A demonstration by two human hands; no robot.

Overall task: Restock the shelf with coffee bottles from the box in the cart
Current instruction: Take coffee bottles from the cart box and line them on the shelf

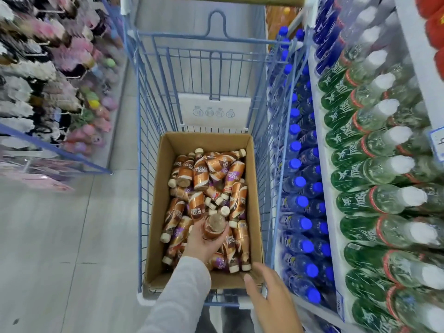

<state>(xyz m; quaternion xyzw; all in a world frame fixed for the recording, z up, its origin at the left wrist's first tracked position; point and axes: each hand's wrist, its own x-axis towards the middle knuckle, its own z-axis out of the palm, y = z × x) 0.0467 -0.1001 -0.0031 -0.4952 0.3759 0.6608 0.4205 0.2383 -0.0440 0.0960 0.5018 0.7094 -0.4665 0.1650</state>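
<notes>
A blue wire cart [192, 68], at frame centre, is set on a grey tiled floor [60, 236]; a shelf [319, 131] of water bottles [374, 169] is seen at right. Its cardboard box [158, 200] is filled with jumbled coffee bottles [199, 174]. One held bottle [214, 227], base toward the camera, long axis near upright, is gripped by the left hand [201, 243] above the heap; the right hand [266, 292] is spread open at lower right.

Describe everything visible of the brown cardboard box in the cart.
The brown cardboard box is rectangular, open-topped, upright at the near end of the blue wire cart. Inside lies a loose heap of orange-brown coffee bottles with cream caps. The left hand reaches in, gripping one bottle; the open right hand is at its near right corner.
</notes>
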